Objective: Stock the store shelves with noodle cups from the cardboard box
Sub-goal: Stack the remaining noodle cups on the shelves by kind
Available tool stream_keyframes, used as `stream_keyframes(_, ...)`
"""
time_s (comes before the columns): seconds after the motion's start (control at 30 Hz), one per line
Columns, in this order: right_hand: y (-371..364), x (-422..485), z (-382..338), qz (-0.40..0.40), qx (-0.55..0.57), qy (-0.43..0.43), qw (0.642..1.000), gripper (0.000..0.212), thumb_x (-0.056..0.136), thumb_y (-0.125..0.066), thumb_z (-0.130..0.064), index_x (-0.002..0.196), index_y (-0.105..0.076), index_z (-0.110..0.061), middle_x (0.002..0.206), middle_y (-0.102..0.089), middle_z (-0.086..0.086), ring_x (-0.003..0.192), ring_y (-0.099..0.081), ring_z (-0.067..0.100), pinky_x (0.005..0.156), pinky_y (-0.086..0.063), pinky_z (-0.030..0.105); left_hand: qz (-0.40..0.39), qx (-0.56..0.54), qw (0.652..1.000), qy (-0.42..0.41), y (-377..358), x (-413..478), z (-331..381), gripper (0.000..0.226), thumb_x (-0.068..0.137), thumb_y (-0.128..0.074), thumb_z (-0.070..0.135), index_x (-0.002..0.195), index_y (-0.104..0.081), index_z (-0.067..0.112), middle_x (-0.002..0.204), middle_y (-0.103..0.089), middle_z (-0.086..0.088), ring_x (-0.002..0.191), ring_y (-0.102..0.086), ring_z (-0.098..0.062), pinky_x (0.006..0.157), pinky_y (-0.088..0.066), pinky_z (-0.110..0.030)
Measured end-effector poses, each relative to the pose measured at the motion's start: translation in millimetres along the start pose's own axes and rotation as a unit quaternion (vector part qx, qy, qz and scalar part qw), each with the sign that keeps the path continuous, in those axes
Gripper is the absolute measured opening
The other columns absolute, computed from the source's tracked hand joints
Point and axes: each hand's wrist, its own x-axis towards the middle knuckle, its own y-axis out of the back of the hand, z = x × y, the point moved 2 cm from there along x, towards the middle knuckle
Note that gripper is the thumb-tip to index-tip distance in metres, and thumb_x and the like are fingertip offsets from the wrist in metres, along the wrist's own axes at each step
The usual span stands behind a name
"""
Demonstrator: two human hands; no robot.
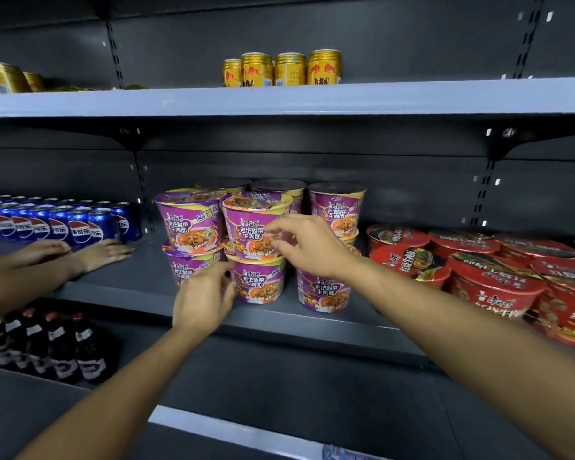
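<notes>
Several purple noodle cups stand in two-high stacks on the middle shelf (140, 287). My right hand (312, 247) reaches in from the right, its loosely spread fingertips touching the front right of the upper middle cup (246, 227). Lower down, my left hand (203, 297) has bent fingers resting against the left side of the lower middle cup (263, 283), beside the lower left cup (186, 263). Neither hand wraps round a cup. No cardboard box is in view.
Another person's two hands (103, 254) lie flat on the same shelf at left, in front of blue cola cans (77, 227). Red noodle bowls (492, 280) crowd the shelf's right end. Gold cans (289, 69) stand on the shelf above, dark bottles (60, 346) below left.
</notes>
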Motion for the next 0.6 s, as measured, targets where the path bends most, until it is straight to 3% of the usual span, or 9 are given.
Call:
stream_keyframes(0.3, -42.5, -65.9, -21.6, -0.205, 0.074, -0.001, 0.976, 0.018, 0.086, -0.067, -0.016, 0.102, -0.074, -0.013, 0.095, -0.073, 0.0, 0.076, -0.057, -0.001, 0.067, -0.035, -0.003, -0.099, 0.054, 0.991, 0.078, -4.0, -89.5, 6.7, 0.018, 0.087, -0.058, 0.026, 0.102, -0.066, 0.02, 0.103, -0.068, -0.004, 0.097, -0.062, -0.029, 0.08, -0.05, -0.038)
stream_keyframes(0.43, -84.8, -101.2, -37.5, -0.321, 0.067, 0.003, 0.945, 0.019, 0.087, -0.066, -0.021, 0.105, -0.072, -0.016, 0.097, -0.072, -0.002, 0.076, -0.056, -0.001, 0.066, -0.035, 0.001, -0.171, 0.084, 0.975, 0.115, -8.4, -136.2, -3.0, 0.015, 0.087, -0.058, 0.028, 0.098, -0.065, 0.021, 0.103, -0.068, -0.003, 0.098, -0.061, -0.03, 0.082, -0.05, -0.038)
stream_keyframes(0.6, -143.8, -145.4, -49.0, -0.419, 0.089, -0.032, 0.903, 0.021, 0.087, -0.066, -0.024, 0.107, -0.071, -0.019, 0.101, -0.071, -0.003, 0.091, -0.063, 0.007, 0.083, -0.042, 0.015, -0.267, 0.082, 0.942, 0.189, -18.9, -197.2, -22.1, 0.022, 0.088, -0.056, 0.03, 0.107, -0.065, 0.022, 0.108, -0.068, -0.002, 0.102, -0.059, -0.027, 0.087, -0.049, -0.036)
